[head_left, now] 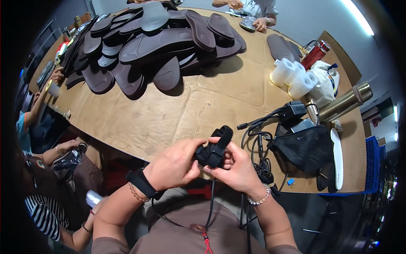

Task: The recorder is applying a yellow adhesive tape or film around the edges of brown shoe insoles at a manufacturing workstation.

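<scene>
Just above the near edge of the table, both hands hold a black strap with a small dark block on it (211, 153); a thin black cable runs down from it. My left hand (174, 163) pinches its left side between thumb and fingers. The fingers and thumb of my right hand (239, 167) close round its right side, beside a standing loop of the strap. A similar black band (144, 184) is wrapped around my left wrist, next to a bead bracelet. A clear bead bracelet (259, 195) circles my right wrist.
A large pile of dark brown insoles (160, 44) covers the far left. To the right lie tangled black cables (263, 156), a black mesh pouch (302, 146), clear film rolls (292, 76) and a metal flask (347, 101). Co-workers sit at the left and far side.
</scene>
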{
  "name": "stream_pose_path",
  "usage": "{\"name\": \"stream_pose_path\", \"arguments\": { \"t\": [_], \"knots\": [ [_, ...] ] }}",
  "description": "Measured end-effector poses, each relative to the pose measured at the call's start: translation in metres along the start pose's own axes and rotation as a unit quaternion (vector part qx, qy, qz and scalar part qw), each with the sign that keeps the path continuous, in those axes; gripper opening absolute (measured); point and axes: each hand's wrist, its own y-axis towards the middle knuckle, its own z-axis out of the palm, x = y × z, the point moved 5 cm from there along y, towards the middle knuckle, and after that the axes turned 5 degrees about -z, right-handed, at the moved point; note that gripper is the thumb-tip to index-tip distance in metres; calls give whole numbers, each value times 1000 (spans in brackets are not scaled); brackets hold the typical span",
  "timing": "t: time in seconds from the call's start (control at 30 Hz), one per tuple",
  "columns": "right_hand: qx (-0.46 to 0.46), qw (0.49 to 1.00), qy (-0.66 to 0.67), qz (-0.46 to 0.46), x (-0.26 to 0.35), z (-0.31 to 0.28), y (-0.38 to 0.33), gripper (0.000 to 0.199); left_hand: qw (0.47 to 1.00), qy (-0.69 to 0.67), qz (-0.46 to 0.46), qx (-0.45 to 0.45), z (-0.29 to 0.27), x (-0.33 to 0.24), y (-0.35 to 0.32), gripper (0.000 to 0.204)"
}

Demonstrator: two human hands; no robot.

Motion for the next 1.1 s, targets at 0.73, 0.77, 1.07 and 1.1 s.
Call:
{"name": "stream_pose_path", "arguments": {
  "t": [0.73, 0.77, 1.07, 1.1],
  "knots": [
    [83, 961, -187, -186, 17, 6, -1, 68, 944, -268, -171, 90, -9, 23, -12, 33],
    [79, 954, -204, -205, 19, 7, -2, 68, 945, -267, -169, 79, -9, 25, -11, 31],
    [47, 875, -361, -319, 28, 10, -14, 64, 853, -446, -253, 96, 8, 37, -16, 31],
    [49, 857, -385, -340, 29, 11, -14, 65, 851, -449, -252, 102, 7, 36, -17, 32]
  ]
}}
